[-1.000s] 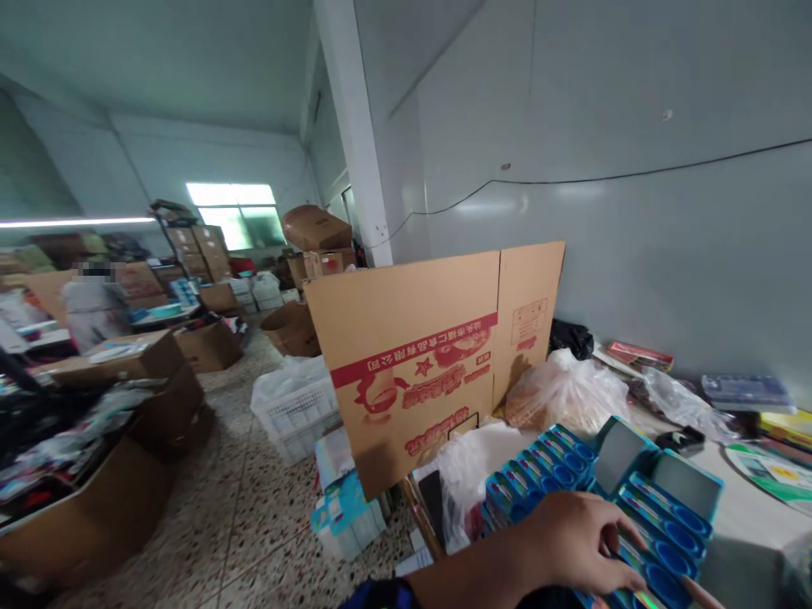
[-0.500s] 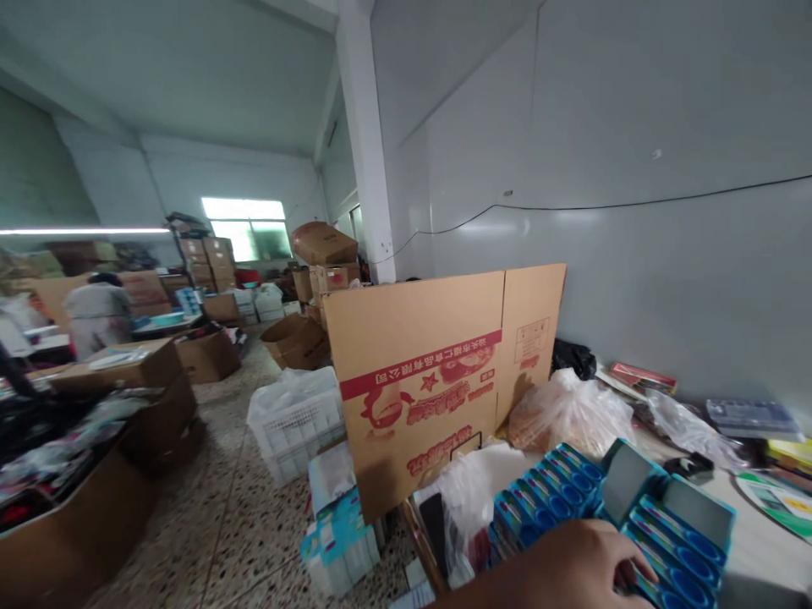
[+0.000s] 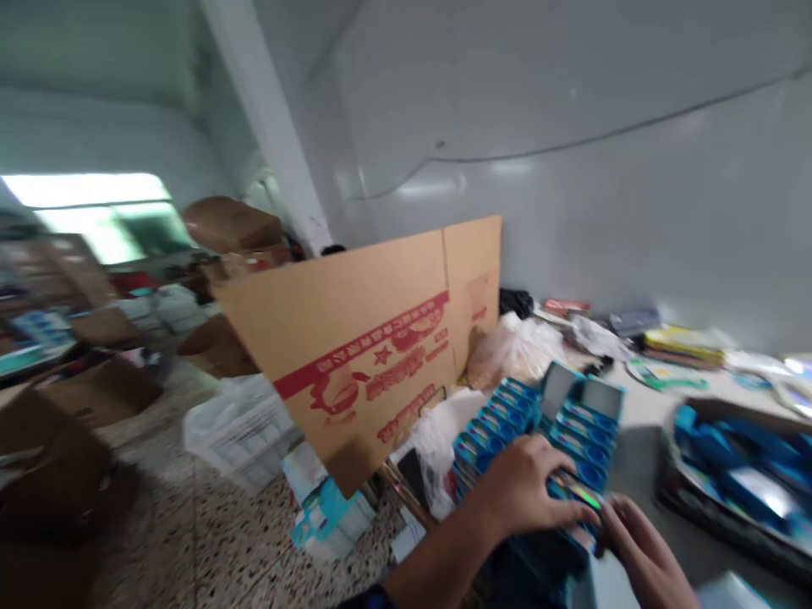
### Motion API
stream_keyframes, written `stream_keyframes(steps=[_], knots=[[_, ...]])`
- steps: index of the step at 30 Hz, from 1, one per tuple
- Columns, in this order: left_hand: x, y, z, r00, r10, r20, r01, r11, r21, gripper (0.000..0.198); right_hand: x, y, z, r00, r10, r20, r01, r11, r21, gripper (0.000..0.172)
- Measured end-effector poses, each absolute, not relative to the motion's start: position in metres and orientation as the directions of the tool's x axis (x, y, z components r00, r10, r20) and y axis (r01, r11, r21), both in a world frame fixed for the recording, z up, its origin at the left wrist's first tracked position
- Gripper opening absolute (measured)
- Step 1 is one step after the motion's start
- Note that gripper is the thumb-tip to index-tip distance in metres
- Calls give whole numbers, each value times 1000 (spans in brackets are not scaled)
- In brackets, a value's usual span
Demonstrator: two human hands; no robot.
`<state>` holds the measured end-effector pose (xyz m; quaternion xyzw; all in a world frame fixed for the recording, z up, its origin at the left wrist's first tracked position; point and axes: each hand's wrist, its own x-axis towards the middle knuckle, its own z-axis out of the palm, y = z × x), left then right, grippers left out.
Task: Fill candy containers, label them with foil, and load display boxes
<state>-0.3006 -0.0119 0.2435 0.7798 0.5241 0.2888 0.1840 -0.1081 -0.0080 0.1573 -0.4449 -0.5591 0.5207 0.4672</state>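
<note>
My left hand (image 3: pixel 529 491) is closed on one end of a small, thin box with a bright rainbow-like strip (image 3: pixel 580 491). The fingers of my right hand (image 3: pixel 634 541) pinch its other end, and motion blur hides the finer detail. Under and beyond my hands lie rows of blue boxes with oval fronts (image 3: pixel 587 436), some in a tray with raised grey flaps. More blue boxes of this kind (image 3: pixel 498 423) stand in a row at the left, partly behind my left hand.
A large cardboard sheet (image 3: pixel 355 321) with red print stands behind the boxes. To the right is a container (image 3: pixel 672 474) of blue pieces. Plastic bags (image 3: pixel 520 342) lie along the wall. A white basket (image 3: pixel 238 431) and cardboard boxes (image 3: pixel 101 381) are on the floor.
The view has swung right and down. My left hand has lifted from the blue boxes with a small box, and my right hand has come into view, gripping its other end.
</note>
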Motion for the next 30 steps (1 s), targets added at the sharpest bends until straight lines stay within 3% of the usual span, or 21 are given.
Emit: stream_keyframes(steps=[6,11,17,23,30], knots=[[-305,-1,246,316,904,288,578,-424,697,54,-117,0,160,-200,979,26,-261,-28,-965,48],[-310,8,230,322,877,357,470,-475,744,43,-116,4,166,-190,982,-2,-346,-69,-936,48],[-314,13,208,251,855,454,360,-518,776,35,-111,-1,173,-163,987,-13,-341,-69,-938,44],[-308,13,196,127,820,558,274,-570,775,12,-111,-2,173,-50,999,7,-225,-4,-974,39],[-306,11,195,101,826,555,289,-558,778,7,-109,-5,170,-43,999,16,-162,9,-987,33]])
